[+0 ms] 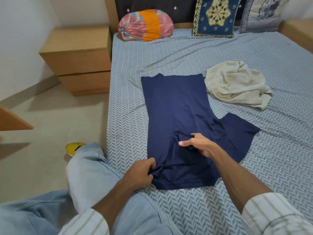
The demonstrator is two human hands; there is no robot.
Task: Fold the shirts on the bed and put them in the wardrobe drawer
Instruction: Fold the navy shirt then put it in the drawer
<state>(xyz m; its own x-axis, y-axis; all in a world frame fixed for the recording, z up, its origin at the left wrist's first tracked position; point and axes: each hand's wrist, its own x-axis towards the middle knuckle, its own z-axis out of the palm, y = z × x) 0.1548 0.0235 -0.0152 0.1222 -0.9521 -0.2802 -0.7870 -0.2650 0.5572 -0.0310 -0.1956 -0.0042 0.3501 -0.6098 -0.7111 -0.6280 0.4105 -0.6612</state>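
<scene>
A navy blue shirt [179,112] lies flat on the bed, its hem toward the headboard. Its left side is folded in over the body and its right sleeve sticks out to the right. My left hand [140,173] pinches the cloth at the shirt's near left corner. My right hand [198,145] grips a bunch of the folded-in cloth near the shirt's middle. A crumpled cream shirt [237,83] lies in a heap to the right of the navy one, just apart from it.
The bed [169,53] has a blue-grey herringbone sheet. At the headboard stand a pink and orange bolster [145,26], a blue patterned cushion [215,16] and a grey pillow [264,12]. A wooden bedside drawer unit [79,60] stands left of the bed. My knee rests on the mattress edge.
</scene>
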